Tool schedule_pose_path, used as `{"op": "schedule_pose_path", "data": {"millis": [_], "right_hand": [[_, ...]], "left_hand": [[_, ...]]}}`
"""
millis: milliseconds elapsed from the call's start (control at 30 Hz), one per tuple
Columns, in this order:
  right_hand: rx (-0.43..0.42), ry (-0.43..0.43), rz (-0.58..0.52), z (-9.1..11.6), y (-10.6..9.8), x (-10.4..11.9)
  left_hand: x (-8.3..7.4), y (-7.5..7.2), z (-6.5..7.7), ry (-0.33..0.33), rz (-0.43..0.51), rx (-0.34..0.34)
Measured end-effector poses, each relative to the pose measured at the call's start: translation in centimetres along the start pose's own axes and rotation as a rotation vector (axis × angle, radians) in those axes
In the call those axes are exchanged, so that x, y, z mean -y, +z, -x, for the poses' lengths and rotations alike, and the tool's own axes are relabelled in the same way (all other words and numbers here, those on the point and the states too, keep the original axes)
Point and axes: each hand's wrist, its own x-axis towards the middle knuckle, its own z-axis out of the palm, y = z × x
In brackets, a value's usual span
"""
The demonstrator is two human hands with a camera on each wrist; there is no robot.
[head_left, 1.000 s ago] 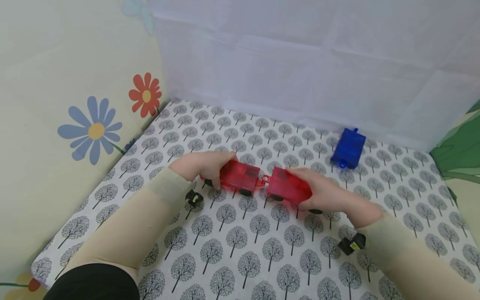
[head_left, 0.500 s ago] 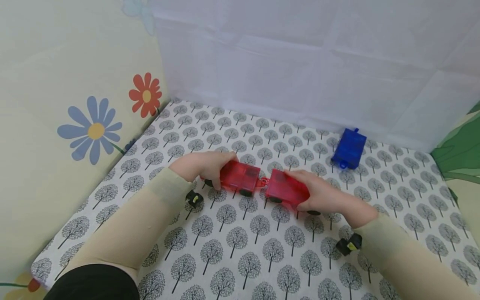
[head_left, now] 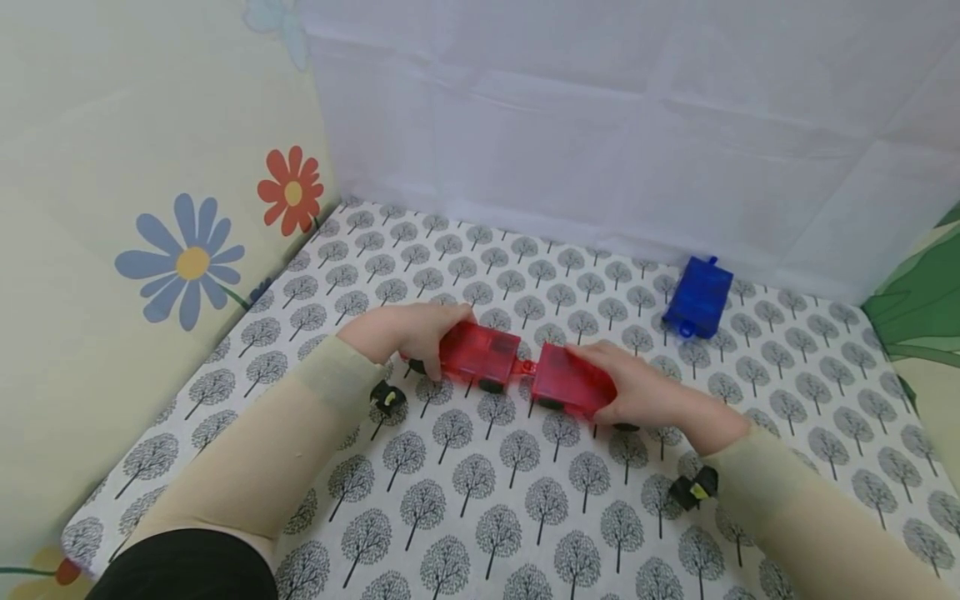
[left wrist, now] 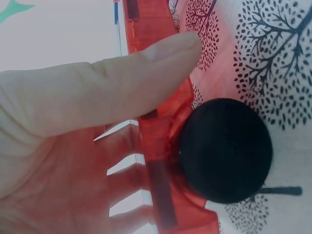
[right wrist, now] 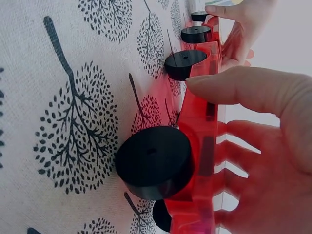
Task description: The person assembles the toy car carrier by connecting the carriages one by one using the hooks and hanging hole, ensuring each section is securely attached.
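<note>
Two see-through red toy wagons with black wheels stand end to end on the tree-print cloth in the head view. My left hand [head_left: 416, 332] grips the left red wagon [head_left: 480, 354] across its body, the thumb [left wrist: 131, 80] lying over its side above a black wheel [left wrist: 225, 150]. The right red wagon [head_left: 567, 379] sits in my right hand [head_left: 645, 387], with the thumb [right wrist: 239, 87] along the near side and the fingers seen through the red plastic. Between the wagons, the red hook and ring [head_left: 527, 367] overlap.
A blue toy wagon [head_left: 699, 297] of the same kind stands at the back right, near the white backdrop [head_left: 570, 142]. The tree-print cloth [head_left: 480, 508] covers the table. A flower-printed wall [head_left: 105, 317] borders the left side.
My right hand has shifted slightly left with its red wagon, drawing the coupling ends closer together. My left hand and the blue wagon have stayed in place.
</note>
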Motion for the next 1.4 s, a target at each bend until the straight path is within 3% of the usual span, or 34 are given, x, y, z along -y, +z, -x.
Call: {"op": "schedule_pose_path", "data": {"millis": [267,600,1000,1100,1267,1400], "right_hand": [[0.0,0.037,-0.008,0.3,-0.3,-0.1],[-0.023,0.079,-0.029,1.8,-0.9,-1.3],[-0.068,0.124,-0.162,3.4,-0.8,-3.0],[-0.068,0.138,-0.22,3.4,-0.7,-3.2],[-0.053,0.157,-0.298,3.8,-0.5,-3.8],[-0.054,0.159,-0.316,4.2,-0.5,-4.1]], "left_hand": [[0.3,0.0,0.1,0.022,0.009,-0.008],[1.1,0.6,0.2,0.058,-0.03,-0.064],[2.2,0.1,0.5,0.05,-0.029,-0.089],[2.5,0.0,0.6,0.024,-0.082,-0.102],[1.4,-0.3,0.5,0.005,-0.148,-0.115],[-1.4,-0.1,0.1,0.099,-0.145,-0.179]]}}
